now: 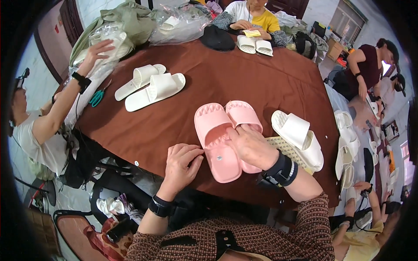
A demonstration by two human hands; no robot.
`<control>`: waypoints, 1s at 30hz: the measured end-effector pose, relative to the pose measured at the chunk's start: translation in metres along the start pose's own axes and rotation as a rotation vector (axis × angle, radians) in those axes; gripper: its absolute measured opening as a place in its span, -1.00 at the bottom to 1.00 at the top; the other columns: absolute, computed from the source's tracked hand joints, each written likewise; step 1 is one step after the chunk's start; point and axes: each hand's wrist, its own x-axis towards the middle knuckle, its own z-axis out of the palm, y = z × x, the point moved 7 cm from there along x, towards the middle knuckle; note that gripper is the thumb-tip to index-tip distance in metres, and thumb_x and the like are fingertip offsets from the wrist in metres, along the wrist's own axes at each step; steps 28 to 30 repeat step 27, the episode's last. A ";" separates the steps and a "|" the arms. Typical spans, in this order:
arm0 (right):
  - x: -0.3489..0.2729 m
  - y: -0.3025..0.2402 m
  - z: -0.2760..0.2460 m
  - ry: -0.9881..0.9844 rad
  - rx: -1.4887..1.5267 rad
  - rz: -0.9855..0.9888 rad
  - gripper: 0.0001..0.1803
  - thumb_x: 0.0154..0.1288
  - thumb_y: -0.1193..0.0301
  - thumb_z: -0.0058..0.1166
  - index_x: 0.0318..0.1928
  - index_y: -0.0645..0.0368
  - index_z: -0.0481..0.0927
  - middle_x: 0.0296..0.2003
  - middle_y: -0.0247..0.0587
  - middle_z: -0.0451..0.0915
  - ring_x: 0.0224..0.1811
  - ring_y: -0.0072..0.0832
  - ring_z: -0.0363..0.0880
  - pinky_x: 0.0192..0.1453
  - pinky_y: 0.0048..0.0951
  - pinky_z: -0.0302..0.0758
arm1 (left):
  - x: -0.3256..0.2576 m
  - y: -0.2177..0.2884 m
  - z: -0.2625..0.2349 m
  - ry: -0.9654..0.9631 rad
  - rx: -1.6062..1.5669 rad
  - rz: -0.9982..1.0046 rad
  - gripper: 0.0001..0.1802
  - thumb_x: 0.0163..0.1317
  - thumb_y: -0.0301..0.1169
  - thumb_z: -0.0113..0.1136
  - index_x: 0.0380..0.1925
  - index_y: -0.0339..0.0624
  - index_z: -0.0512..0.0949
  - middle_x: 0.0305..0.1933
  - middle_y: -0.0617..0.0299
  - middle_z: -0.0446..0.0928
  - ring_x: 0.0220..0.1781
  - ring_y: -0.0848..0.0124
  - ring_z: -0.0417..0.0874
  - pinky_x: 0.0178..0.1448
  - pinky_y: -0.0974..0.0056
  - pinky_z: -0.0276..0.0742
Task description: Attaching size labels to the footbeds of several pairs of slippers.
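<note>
A pair of pink slippers (223,163) lies side by side in front of me on the brown-covered table. The left slipper carries a small pale sticker (219,158) on its insole. My right hand (252,145) is over the right slipper, its bunched fingers down by the strap; whatever they pinch is hidden. Beside the left slipper's outer edge is my left hand (183,163), fingers loosely bent and thumb apart, with nothing in it. A yellowish sheet of stickers (278,142) lies right of my right hand, partly under a pair of white slippers (292,130).
Another white slipper pair (154,92) lies at the left, near teal-handled scissors (100,96). At the far side, a co-worker's hands hold a yellow sheet (251,33) above white slippers (255,46), beside a black cap (217,39). A co-worker at left reaches into a plastic bag (93,65).
</note>
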 end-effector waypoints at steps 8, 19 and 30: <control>-0.010 -0.016 -0.055 0.244 -0.070 -0.099 -0.83 0.29 0.43 0.08 -0.27 0.33 0.52 -0.28 0.02 0.49 -0.16 -0.11 0.47 -0.05 -0.19 0.45 | -0.003 0.000 0.000 0.014 0.022 -0.010 -0.87 0.12 -0.52 0.26 -0.30 -0.18 0.67 -0.14 0.18 0.66 -0.03 0.13 0.58 0.14 0.10 0.39; -0.071 -0.002 -0.136 0.547 0.117 -0.031 -0.77 0.32 0.41 0.10 -0.20 0.37 0.48 -0.20 0.10 0.51 -0.18 -0.03 0.47 -0.06 -0.12 0.46 | -0.005 0.002 0.009 -0.047 0.004 -0.010 -0.85 0.18 -0.58 0.17 -0.23 -0.27 0.62 -0.10 0.08 0.64 0.02 0.12 0.55 0.19 0.12 0.36; -0.102 0.098 -0.177 0.392 -0.348 0.228 -0.85 0.37 0.40 0.00 -0.20 0.22 0.53 -0.24 -0.02 0.56 -0.16 -0.12 0.53 -0.12 -0.14 0.49 | -0.001 0.006 0.007 -0.050 0.038 -0.003 -0.89 0.16 -0.56 0.22 -0.30 -0.25 0.65 -0.11 0.11 0.66 0.01 0.13 0.59 0.21 0.14 0.38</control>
